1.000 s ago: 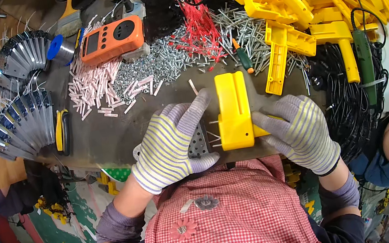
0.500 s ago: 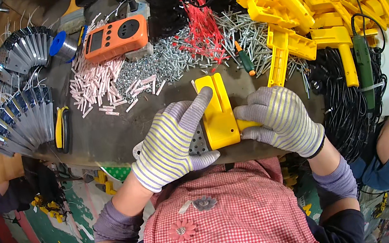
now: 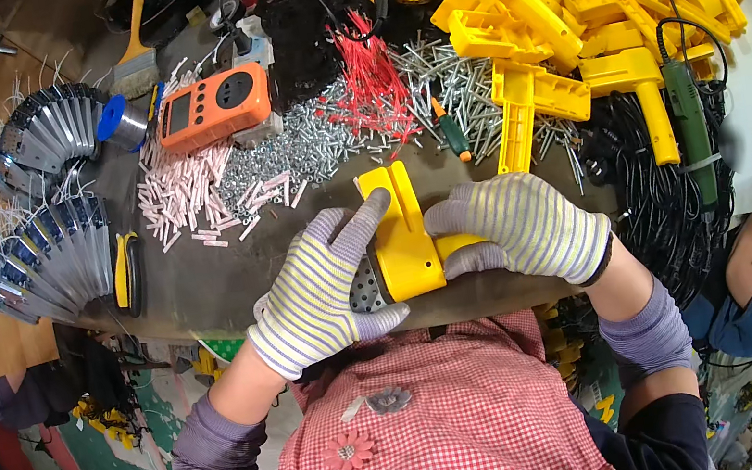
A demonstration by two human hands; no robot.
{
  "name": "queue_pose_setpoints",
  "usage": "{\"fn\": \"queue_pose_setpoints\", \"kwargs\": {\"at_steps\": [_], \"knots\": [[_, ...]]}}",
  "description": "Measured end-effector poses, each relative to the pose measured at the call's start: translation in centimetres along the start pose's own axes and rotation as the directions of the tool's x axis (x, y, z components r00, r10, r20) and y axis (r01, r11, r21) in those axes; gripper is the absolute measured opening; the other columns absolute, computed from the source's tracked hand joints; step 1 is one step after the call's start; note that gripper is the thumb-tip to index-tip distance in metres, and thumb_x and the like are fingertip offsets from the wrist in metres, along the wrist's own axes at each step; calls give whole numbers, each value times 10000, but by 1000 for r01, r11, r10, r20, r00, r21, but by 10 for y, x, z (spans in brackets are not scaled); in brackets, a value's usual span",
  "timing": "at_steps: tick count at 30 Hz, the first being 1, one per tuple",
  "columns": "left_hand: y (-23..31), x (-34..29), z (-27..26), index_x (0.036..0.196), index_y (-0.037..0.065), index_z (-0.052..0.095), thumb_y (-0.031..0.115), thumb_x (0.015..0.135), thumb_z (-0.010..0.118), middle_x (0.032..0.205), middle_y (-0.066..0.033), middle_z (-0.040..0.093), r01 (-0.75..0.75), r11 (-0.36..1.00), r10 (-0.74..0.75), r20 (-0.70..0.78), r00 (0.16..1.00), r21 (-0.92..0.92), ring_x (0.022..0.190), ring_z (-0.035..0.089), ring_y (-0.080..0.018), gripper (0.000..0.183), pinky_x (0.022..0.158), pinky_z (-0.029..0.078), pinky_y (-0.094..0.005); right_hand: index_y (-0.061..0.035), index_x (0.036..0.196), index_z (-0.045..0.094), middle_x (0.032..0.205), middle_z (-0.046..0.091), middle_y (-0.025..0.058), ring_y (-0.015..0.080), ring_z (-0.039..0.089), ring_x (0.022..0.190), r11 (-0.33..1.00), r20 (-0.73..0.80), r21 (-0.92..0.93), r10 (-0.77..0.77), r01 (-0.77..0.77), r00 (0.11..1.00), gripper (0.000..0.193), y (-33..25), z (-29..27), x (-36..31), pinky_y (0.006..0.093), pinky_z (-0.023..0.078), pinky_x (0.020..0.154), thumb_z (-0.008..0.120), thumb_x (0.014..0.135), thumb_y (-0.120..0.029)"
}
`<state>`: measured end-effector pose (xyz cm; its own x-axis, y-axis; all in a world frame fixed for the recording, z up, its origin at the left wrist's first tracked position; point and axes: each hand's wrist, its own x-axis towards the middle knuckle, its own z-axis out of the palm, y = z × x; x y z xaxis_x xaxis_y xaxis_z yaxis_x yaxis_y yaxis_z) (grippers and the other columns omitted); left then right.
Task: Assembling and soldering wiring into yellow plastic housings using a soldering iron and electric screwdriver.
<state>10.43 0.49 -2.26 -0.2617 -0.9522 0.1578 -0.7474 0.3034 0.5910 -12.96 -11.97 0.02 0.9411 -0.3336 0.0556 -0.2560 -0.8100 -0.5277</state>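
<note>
A yellow plastic housing (image 3: 404,240) with a side handle (image 3: 457,244) is held over the near part of the workbench, tilted slightly left. My left hand (image 3: 311,288), in a striped knit glove, grips the housing from the left, with a finger along its upper edge and the thumb low down. A dark perforated plate (image 3: 365,287) shows between that hand and the housing. My right hand (image 3: 526,227), gloved alike, closes its thumb and fingers round the handle, hiding most of it.
Yellow housing parts (image 3: 536,7) are heaped at the far right, beside black cables (image 3: 647,194) and a green tool (image 3: 691,129). Screws (image 3: 459,77), red wires (image 3: 372,80), pink-white sleeves (image 3: 184,186) and an orange meter (image 3: 216,108) lie beyond. Yellow-handled pliers (image 3: 124,273) and metal strips (image 3: 48,250) are left.
The view has shifted a little, moving the bench things leftward. The housing leans slightly more, and my right fingers have shifted a little on the handle. Both hands keep their hold.
</note>
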Motion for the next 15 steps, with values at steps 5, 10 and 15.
{"fn": "queue_pose_setpoints", "kwargs": {"at_steps": [5,10,15], "knots": [[3,0,-1,1457,8,383,454,611,841,1143,-236,532,33,999,-33,22,999,-35,1032,537,-402,1060,909,462,-478,-130,1131,609,883,646,99,309,667,848,998,52,-66,-2,6,999,376,-6,-7,4,407,520,702,670,862,-386],[4,20,-11,1467,13,344,441,452,914,1367,-259,403,-3,995,6,-25,1000,98,1233,440,-452,1240,1065,371,-512,-134,1107,609,876,634,98,324,662,834,1000,24,18,15,-16,1000,384,-1,4,0,426,522,707,689,839,-398],[-17,25,-2,1484,40,348,512,443,896,1359,-242,415,-74,997,74,103,992,-7,1245,436,-437,1268,1074,347,-526,-150,1194,605,942,615,87,291,640,920,966,-44,-241,-107,93,993,487,-16,-22,-16,423,503,809,726,795,-402]]}}
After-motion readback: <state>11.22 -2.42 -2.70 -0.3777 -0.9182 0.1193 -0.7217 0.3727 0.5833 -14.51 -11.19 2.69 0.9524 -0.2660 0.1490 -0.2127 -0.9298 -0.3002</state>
